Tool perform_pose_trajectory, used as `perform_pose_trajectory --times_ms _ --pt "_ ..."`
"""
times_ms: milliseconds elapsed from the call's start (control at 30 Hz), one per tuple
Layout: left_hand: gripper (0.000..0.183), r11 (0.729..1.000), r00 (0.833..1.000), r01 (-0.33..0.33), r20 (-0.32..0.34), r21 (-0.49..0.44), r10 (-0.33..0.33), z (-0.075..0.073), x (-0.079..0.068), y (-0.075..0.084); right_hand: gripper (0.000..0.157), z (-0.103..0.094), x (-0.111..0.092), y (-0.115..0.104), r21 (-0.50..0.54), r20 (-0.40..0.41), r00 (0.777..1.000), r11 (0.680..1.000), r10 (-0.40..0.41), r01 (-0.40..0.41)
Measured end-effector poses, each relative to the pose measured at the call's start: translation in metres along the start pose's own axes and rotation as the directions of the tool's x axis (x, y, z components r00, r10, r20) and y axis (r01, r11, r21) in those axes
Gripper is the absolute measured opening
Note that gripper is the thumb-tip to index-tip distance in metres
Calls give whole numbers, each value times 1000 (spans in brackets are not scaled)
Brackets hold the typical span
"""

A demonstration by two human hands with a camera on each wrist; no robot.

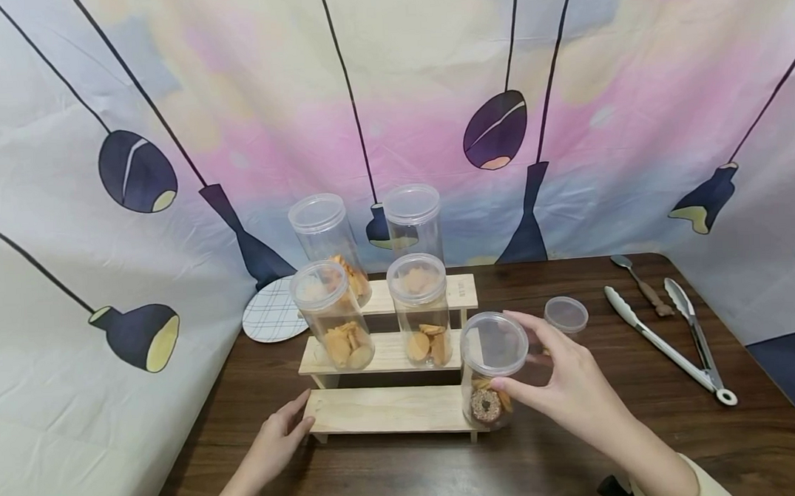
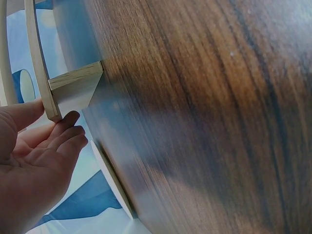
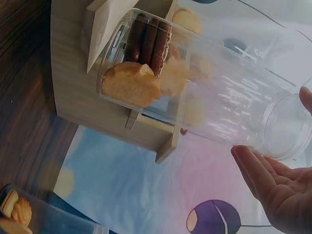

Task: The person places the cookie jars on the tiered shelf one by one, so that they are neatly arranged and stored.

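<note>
At the right end of the lowest step of a wooden three-step stand (image 1: 387,411), my right hand (image 1: 573,377) grips a tall clear lidded jar (image 1: 491,347) between thumb and fingers. Round and brown biscuits lie in the bottom of this jar, as the right wrist view shows. The jar leans a little, and I cannot tell whether its base fully rests on the step. My left hand (image 1: 276,442) pinches the left end of that lowest step, thumb on top and fingers beneath in the left wrist view.
Two jars of biscuits (image 1: 337,324) (image 1: 419,317) stand on the middle step, two more (image 1: 319,225) (image 1: 412,218) on the top one. Right of the stand are another lidded jar (image 1: 565,313), metal tongs (image 1: 665,347) and a spoon (image 1: 646,285). A checked white disc (image 1: 272,313) lies behind left.
</note>
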State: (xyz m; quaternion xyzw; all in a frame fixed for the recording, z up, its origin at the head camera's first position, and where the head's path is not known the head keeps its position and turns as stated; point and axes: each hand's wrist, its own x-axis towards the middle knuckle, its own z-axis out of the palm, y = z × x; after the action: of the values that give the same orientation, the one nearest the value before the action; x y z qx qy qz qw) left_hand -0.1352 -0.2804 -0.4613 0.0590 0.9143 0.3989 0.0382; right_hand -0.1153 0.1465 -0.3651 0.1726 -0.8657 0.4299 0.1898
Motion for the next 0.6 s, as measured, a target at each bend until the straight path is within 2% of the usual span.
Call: perform_pose_trajectory --times_ms 367,600 --pt "48 1000 1000 -2 -4 9 2 0 1 -1 77 6 7 -8 94 43 997 994 -63 59" --pt "48 1000 1000 -5 1 7 5 0 0 -1 76 15 10 -16 182 83 993 981 -78 62"
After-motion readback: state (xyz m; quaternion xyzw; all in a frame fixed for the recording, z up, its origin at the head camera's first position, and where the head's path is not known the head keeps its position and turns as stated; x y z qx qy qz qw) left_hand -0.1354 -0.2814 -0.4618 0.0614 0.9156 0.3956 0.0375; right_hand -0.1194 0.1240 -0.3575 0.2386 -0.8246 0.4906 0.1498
